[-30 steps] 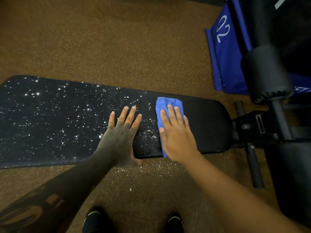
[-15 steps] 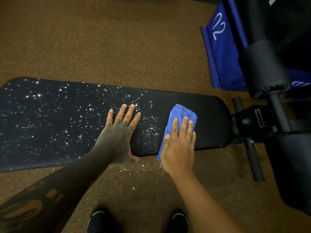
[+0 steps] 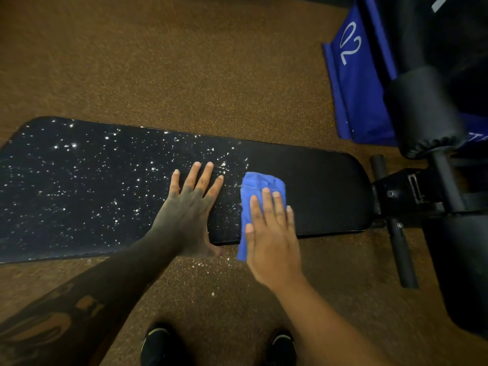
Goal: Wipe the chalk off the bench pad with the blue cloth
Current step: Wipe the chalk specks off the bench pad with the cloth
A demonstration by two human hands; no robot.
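Under my right palm, the blue cloth (image 3: 260, 194) lies folded on the black bench pad (image 3: 322, 188), its far end bunched past my fingertips and its near end hanging over the pad's front edge. My right hand (image 3: 272, 233) lies flat on top of it, fingers straight and close together, pressing the cloth down rather than gripping it; the thumb rests along the cloth's left side. The cloth sits right at the line where the chalk (image 3: 105, 178) ends: to its left the pad is speckled with white flecks all the way to the far left end, and to its right the pad looks plain black up to its rounded end.

Just beside the cloth, my left hand (image 3: 190, 207) is planted on the speckled part, palm down, fingers spread slightly and pointing away from me, the heel of the hand over the front edge. It holds nothing. The two hands are near each other but not touching.

Some white specks lie on the brown speckled floor (image 3: 184, 62) below the pad's front edge, between my hands and my black shoes (image 3: 155, 344). Off the pad's right end are the black bench frame (image 3: 401, 191) and a black roller pad (image 3: 425, 112), with a blue panel (image 3: 356, 83) marked with white characters behind them.
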